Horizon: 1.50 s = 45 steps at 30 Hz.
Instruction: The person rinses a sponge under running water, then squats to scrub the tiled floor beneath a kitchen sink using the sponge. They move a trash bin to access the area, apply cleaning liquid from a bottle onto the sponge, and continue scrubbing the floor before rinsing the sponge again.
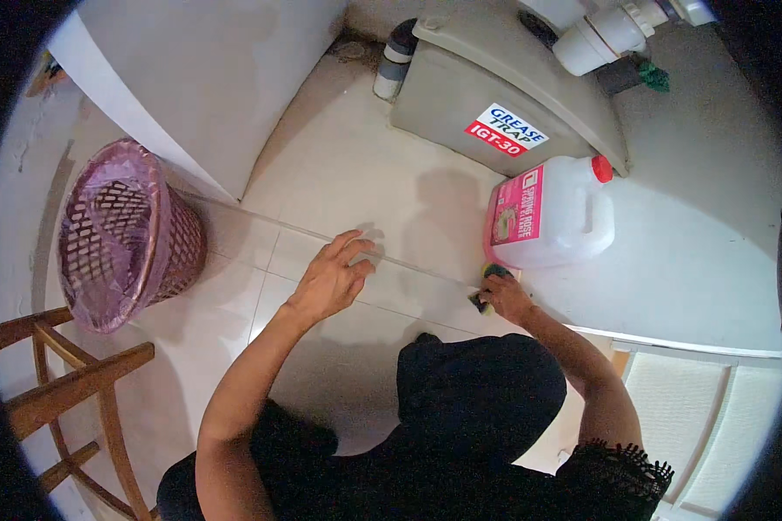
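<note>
My right hand grips a scrubbing sponge with a dark green side and a yellowish side. It presses the sponge low against the tiled floor and the ledge edge, just below a plastic jug of floor cleaner. That jug is whitish, with a red cap and a pink label, and pink liquid shows at its bottom. My left hand hovers over the pale floor tiles with fingers apart and bent, holding nothing. A thin raised strip crosses the floor between the hands.
A grey grease trap box stands behind the jug, beside a short capped pipe. White drain piping hangs above. At left are a lined purple basket and a wooden stool frame. A white panel rises behind the basket.
</note>
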Each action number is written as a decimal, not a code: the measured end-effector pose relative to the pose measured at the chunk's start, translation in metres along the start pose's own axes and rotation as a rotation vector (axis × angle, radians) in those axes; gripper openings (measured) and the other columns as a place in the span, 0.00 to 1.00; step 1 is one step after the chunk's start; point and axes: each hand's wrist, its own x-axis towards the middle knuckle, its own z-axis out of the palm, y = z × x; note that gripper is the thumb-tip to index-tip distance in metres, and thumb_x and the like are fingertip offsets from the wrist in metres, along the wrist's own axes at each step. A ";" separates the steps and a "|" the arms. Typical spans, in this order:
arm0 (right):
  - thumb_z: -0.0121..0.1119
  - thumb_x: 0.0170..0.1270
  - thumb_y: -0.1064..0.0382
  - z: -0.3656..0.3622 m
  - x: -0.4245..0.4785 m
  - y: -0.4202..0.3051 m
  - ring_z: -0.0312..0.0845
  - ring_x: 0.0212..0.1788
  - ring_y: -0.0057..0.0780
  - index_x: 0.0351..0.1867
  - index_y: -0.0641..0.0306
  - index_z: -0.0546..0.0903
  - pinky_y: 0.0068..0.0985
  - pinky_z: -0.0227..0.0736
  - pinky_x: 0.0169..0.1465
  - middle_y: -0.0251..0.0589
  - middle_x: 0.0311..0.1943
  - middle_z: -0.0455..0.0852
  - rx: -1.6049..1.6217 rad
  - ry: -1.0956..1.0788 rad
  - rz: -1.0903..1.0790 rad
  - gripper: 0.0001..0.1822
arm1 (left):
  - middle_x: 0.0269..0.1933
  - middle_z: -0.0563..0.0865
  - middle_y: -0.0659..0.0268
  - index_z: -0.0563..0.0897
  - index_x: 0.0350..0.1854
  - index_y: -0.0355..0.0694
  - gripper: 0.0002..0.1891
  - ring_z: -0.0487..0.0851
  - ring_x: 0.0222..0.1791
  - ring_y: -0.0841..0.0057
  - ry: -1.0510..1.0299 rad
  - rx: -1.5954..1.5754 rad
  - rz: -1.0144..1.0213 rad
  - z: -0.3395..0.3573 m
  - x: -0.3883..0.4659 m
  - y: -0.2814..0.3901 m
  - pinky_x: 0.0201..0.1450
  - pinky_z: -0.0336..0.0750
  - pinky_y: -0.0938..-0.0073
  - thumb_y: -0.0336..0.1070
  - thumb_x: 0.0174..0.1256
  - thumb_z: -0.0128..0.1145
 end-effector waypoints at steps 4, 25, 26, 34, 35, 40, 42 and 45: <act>0.56 0.44 0.67 -0.037 0.025 -0.015 0.73 0.42 0.38 0.34 0.57 0.77 0.34 0.67 0.46 0.40 0.36 0.77 0.285 -0.004 0.101 0.12 | 0.52 0.73 0.64 0.80 0.30 0.41 0.06 0.63 0.61 0.63 -0.002 -0.017 -0.023 0.003 -0.010 -0.002 0.57 0.67 0.64 0.27 0.48 0.55; 0.56 0.47 0.63 0.041 0.268 0.102 0.73 0.37 0.46 0.29 0.65 0.78 0.38 0.68 0.44 0.51 0.34 0.77 -0.022 0.945 0.710 0.09 | 0.54 0.72 0.62 0.81 0.32 0.41 0.09 0.64 0.59 0.59 -0.032 -0.006 -0.272 -0.022 -0.041 -0.016 0.59 0.64 0.64 0.25 0.47 0.55; 0.56 0.46 0.64 0.055 0.278 0.119 0.73 0.36 0.42 0.29 0.63 0.78 0.35 0.69 0.42 0.48 0.29 0.77 0.059 0.816 0.875 0.08 | 0.54 0.72 0.62 0.80 0.32 0.41 0.09 0.64 0.59 0.59 -0.039 -0.024 -0.261 -0.020 -0.040 -0.017 0.59 0.65 0.64 0.25 0.47 0.55; 0.51 0.51 0.65 -0.010 0.318 0.067 0.71 0.46 0.40 0.43 0.61 0.76 0.35 0.70 0.44 0.46 0.39 0.77 -0.145 0.619 0.521 0.15 | 0.53 0.72 0.62 0.80 0.31 0.41 0.08 0.64 0.59 0.59 -0.049 -0.023 -0.268 -0.020 -0.023 -0.016 0.59 0.65 0.64 0.24 0.46 0.55; 0.50 0.53 0.64 0.006 0.297 0.092 0.71 0.46 0.41 0.45 0.62 0.75 0.36 0.69 0.45 0.47 0.42 0.77 -0.284 0.529 0.561 0.16 | 0.53 0.72 0.62 0.80 0.31 0.41 0.08 0.64 0.59 0.59 -0.051 -0.019 -0.248 -0.024 -0.019 -0.014 0.59 0.65 0.64 0.24 0.46 0.55; 0.47 0.57 0.61 -0.005 0.261 0.107 0.71 0.49 0.46 0.41 0.63 0.79 0.42 0.64 0.50 0.49 0.45 0.77 -0.390 0.108 0.882 0.15 | 0.53 0.72 0.62 0.80 0.32 0.41 0.09 0.64 0.59 0.59 -0.041 0.001 -0.276 -0.035 -0.033 -0.022 0.59 0.65 0.64 0.25 0.47 0.55; 0.47 0.56 0.60 -0.005 0.266 0.121 0.72 0.48 0.45 0.39 0.64 0.80 0.42 0.65 0.49 0.49 0.44 0.77 -0.296 0.029 0.902 0.14 | 0.54 0.72 0.62 0.80 0.34 0.42 0.10 0.64 0.59 0.56 -0.041 -0.020 -0.260 -0.035 -0.038 -0.017 0.60 0.64 0.61 0.25 0.48 0.55; 0.48 0.55 0.61 0.016 0.258 0.147 0.75 0.44 0.40 0.38 0.64 0.79 0.38 0.69 0.44 0.49 0.40 0.80 -0.255 0.095 0.896 0.13 | 0.54 0.72 0.61 0.80 0.34 0.42 0.09 0.64 0.59 0.57 -0.030 -0.019 -0.223 -0.034 -0.039 -0.013 0.60 0.64 0.62 0.26 0.48 0.55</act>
